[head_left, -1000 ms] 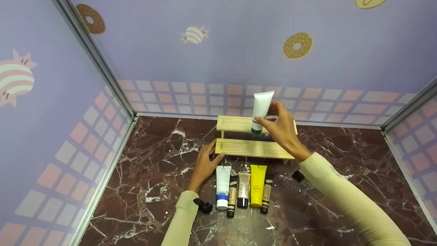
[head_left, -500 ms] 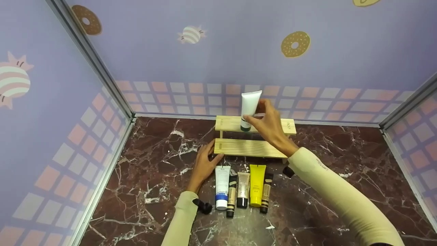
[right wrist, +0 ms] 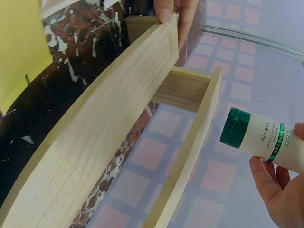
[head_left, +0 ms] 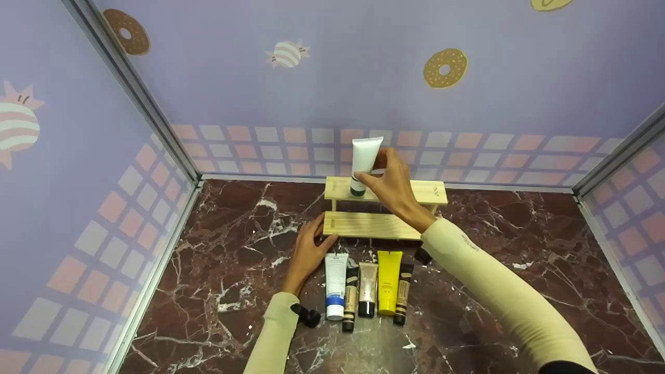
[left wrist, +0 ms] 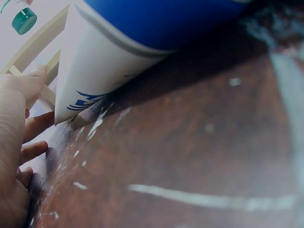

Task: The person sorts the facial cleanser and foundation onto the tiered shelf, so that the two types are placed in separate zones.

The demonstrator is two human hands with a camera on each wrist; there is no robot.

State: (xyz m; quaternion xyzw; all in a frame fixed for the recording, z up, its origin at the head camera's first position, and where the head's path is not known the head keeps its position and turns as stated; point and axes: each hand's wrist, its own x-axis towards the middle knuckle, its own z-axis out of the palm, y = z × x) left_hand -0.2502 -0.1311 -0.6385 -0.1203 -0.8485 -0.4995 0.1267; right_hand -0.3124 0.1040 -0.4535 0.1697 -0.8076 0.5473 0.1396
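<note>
- While I watch from far off, my right hand [head_left: 392,182] is the grip nearer the white tube [head_left: 365,156]. Thumb and fingers pinch it.
- The tube is left of that hand, over the left part of the back step [head_left: 428,192].
- Its long way runs up and down, leaning a bit, with the green cap [right wrist: 235,128] at the bottom.
- I see a gap from cap to wood, so that gap matters most.
- My left hand [head_left: 307,252] holds the front step [head_left: 369,225] by its left end.
</note>
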